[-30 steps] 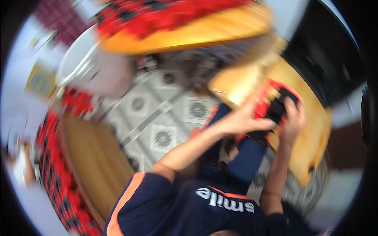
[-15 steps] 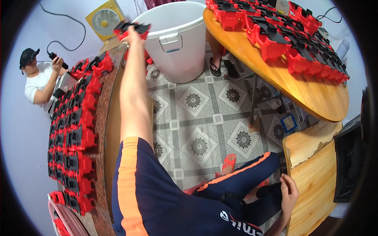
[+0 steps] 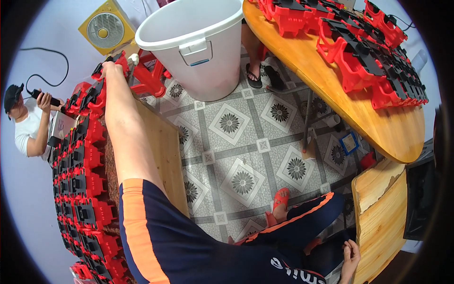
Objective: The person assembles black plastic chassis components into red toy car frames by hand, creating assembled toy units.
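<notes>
My left arm reaches far forward along the left table. My left hand (image 3: 111,70) is closed on a red and black plastic part (image 3: 122,61) at the far end of the rows there. My fingers partly hide it. Beside it, similar red and black parts (image 3: 82,182) stand packed in rows along the table. My right hand (image 3: 350,258) hangs low at the right, by my leg and the edge of a wooden board (image 3: 378,217). Its fingers are loosely bent and nothing shows in them.
A large white bin (image 3: 208,71) stands ahead, with a red stool (image 3: 150,78) beside it. More parts (image 3: 350,61) cover the wooden table (image 3: 312,85) at right. A yellow fan (image 3: 104,29) is at far left. A person (image 3: 33,125) in white stands beyond the left table.
My left hand has carried the part left and down, from in front of the white bin to the end of the left rows. My right hand has lowered slightly.
</notes>
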### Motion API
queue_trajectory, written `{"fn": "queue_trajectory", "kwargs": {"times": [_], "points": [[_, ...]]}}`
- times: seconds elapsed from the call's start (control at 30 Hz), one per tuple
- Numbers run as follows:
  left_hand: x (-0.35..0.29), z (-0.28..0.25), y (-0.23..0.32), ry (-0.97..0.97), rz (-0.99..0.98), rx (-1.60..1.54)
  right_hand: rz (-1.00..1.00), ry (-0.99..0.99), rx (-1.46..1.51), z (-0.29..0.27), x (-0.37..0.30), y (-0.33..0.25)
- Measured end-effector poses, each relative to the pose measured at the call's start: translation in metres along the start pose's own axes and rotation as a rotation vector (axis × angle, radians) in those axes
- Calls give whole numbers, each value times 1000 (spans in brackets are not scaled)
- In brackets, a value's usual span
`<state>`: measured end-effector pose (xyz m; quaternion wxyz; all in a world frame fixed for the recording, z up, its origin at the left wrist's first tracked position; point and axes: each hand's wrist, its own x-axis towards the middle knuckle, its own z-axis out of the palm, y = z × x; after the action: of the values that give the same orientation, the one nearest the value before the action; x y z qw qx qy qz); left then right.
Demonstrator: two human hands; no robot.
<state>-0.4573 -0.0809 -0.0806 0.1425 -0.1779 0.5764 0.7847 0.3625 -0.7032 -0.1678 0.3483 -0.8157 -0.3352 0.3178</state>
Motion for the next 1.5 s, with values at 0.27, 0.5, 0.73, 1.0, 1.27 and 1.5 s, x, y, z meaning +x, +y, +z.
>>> {"fn": "queue_trajectory", "kwargs": {"times": [0.27, 0.5, 0.73, 1.0, 1.27, 1.5], "points": [[-133, 70, -137, -247, 91, 391, 10, 129, 6, -10, -38, 5], [-531, -70, -416, -1159, 321, 717, -136, 121, -130, -11, -47, -1], [-676, -249, -387, -1807, 632, 418, -178, 291, -93, -21, -98, 50], [-709, -358, -260, -2104, 1131, -243, -216, 216, -4, -44, -124, 127], [-794, -523, -164, -2142, 1595, -1174, -580, -158, -60, -33, -92, 197], [-850, -745, -162, -2504, 2268, -1674, -692, 72, -154, -18, -62, 231]]}}
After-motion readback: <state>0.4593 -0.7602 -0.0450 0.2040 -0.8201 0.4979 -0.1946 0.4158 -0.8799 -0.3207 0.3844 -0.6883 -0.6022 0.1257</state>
